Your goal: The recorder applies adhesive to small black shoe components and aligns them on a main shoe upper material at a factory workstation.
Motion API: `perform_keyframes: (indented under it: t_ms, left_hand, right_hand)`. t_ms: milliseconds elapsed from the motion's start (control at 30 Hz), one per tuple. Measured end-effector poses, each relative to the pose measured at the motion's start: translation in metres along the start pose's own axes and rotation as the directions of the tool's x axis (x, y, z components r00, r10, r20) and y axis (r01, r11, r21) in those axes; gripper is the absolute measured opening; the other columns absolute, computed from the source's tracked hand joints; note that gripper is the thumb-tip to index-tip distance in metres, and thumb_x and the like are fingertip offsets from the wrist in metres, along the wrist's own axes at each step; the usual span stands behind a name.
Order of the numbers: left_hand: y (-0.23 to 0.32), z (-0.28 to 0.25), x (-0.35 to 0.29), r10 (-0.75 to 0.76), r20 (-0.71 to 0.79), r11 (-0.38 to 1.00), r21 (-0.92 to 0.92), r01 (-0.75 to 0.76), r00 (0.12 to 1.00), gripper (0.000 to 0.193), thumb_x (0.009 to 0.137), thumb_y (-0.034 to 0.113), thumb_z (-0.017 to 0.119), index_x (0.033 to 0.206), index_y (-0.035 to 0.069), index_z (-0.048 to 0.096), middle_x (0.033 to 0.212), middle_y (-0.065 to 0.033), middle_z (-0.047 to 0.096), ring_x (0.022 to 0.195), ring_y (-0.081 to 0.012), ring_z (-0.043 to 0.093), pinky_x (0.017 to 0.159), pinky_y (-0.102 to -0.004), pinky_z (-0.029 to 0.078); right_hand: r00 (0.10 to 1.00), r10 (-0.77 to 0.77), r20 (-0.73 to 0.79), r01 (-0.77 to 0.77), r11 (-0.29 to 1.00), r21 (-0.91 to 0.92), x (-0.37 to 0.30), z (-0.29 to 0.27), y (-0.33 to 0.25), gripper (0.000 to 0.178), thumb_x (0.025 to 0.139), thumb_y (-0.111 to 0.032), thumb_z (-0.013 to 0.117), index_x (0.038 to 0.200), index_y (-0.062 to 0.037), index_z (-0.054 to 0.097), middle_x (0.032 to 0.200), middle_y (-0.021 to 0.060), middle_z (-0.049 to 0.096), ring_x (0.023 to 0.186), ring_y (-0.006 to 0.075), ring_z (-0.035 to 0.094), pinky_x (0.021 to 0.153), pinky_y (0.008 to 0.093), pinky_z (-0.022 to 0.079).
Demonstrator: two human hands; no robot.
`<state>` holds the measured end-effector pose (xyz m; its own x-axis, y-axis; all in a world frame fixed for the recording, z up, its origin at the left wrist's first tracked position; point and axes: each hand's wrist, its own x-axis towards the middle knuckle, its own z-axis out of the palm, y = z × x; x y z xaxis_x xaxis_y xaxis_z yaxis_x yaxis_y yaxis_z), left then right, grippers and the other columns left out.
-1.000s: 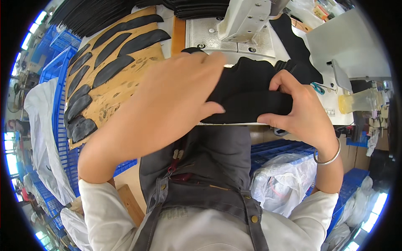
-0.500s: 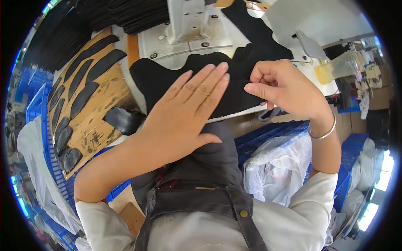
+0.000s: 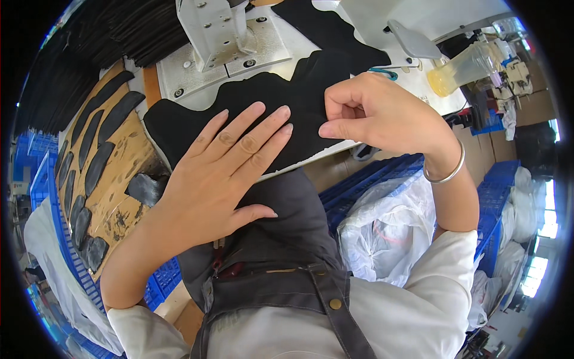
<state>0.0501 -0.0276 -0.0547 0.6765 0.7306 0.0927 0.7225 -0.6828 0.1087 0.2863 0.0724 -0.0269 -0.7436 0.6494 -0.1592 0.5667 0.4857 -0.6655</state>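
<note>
Head view: left of the metal plate (image 3: 267,50), a tan board (image 3: 128,158); before the plate, black fabric (image 3: 307,102) under the left hand (image 3: 224,161), fingers apart; rightward of it, the right hand (image 3: 382,113) curls, whether pinching fabric I cannot tell.

The left hand (image 3: 224,164) lies palm down, outstretched, while the right hand (image 3: 385,113) is curled inward.

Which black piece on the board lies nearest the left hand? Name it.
The glossy black piece at the right edge of the tan board, by the wrist of the left hand; other pieces lie farther off.
</note>
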Motion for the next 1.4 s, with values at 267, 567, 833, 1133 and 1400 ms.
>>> perform_keyframes:
  t_ms: [267,567,833,1133,1400]
  left_hand:
    - [-0.001,0.0,-0.001,0.01,0.01,1.0,-0.015,-0.009,1.0,0.079,0.075,0.049,0.063,0.14,0.012,0.041,0.148,-0.0134,0.033,0.137,-0.0346,0.029,0.11,-0.049,0.025]
    - [0.0,-0.001,-0.001,-0.005,0.005,0.996,-0.094,0.005,1.0,0.077,0.07,0.036,0.069,0.14,0.017,0.043,0.15,-0.0116,0.031,0.137,-0.0338,0.03,0.11,-0.0493,0.026]
    - [0.001,-0.002,-0.002,-0.023,-0.006,0.993,-0.115,0.022,1.0,0.078,0.067,0.029,0.073,0.139,0.019,0.044,0.15,-0.0093,0.032,0.137,-0.0319,0.03,0.11,-0.048,0.027]
    - [0.007,0.007,0.026,-0.002,-0.101,0.998,-0.057,-0.004,0.995,0.096,0.066,0.037,0.075,0.142,-0.001,0.03,0.148,-0.0149,0.03,0.138,-0.0306,0.029,0.11,-0.0464,0.025]
    - [0.005,0.019,0.029,-0.024,-0.246,0.999,-0.052,0.012,0.969,0.078,0.074,0.032,0.07,0.136,-0.003,0.039,0.141,-0.0167,0.041,0.131,-0.031,0.039,0.107,-0.0437,0.032]
  right_hand:
    - [0.999,-0.022,-0.042,0.021,0.999,-0.045,-0.001,0.004,0.003,0.031,0.079,-0.017,0.073,0.066,-0.0014,0.051,0.051,0.0027,0.045,0.048,0.0121,0.038,0.047,0.0284,0.032]
    - [1.0,-0.014,-0.018,0.013,0.999,-0.044,-0.001,0.004,-0.001,0.032,0.078,-0.018,0.074,0.064,-0.0018,0.051,0.051,0.0049,0.046,0.047,0.0136,0.042,0.047,0.0288,0.034]
    - [0.977,-0.049,-0.21,-0.058,0.877,-0.477,-0.017,0.004,-0.003,0.034,0.066,-0.025,0.082,0.068,-0.003,0.055,0.056,0.0044,0.05,0.051,0.0169,0.048,0.051,0.0312,0.04]
    - [0.808,-0.525,-0.267,0.24,0.707,-0.665,-0.035,0.035,0.02,0.055,0.066,-0.018,0.076,0.118,-0.0096,0.061,0.132,0.0105,0.052,0.12,0.0277,0.051,0.097,0.0389,0.044]
    - [0.625,-0.755,-0.199,0.259,0.441,-0.859,-0.019,0.039,0.026,0.026,0.075,-0.013,0.066,0.097,0.0021,0.064,0.105,0.0148,0.066,0.1,0.0268,0.064,0.089,0.0389,0.052]
